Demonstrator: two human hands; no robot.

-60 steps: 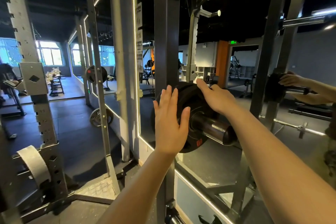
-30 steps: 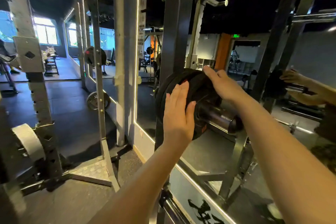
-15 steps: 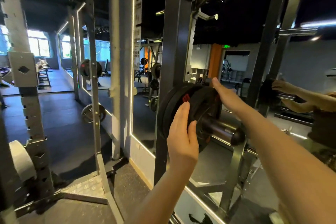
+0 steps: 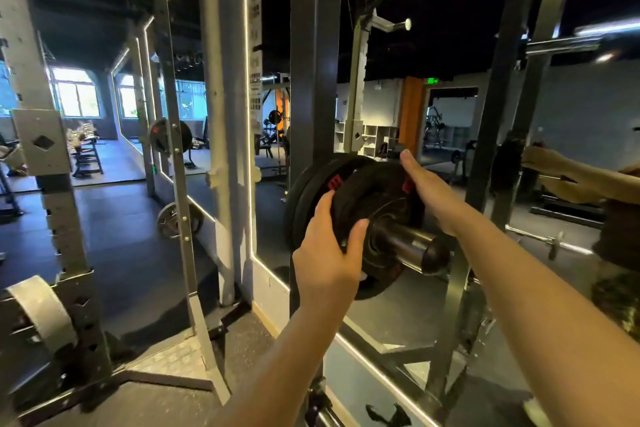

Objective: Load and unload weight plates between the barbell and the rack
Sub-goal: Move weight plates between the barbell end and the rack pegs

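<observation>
The round black weight plate (image 4: 374,204) stands upright on the chrome barbell sleeve (image 4: 408,246), whose end points toward the viewer. The left hand (image 4: 325,253) curls its grip round the plate's lower edge; the right hand (image 4: 429,191) grips its top.

Matt black plate (image 4: 374,191), shiny metal sleeve (image 4: 405,243)
</observation>
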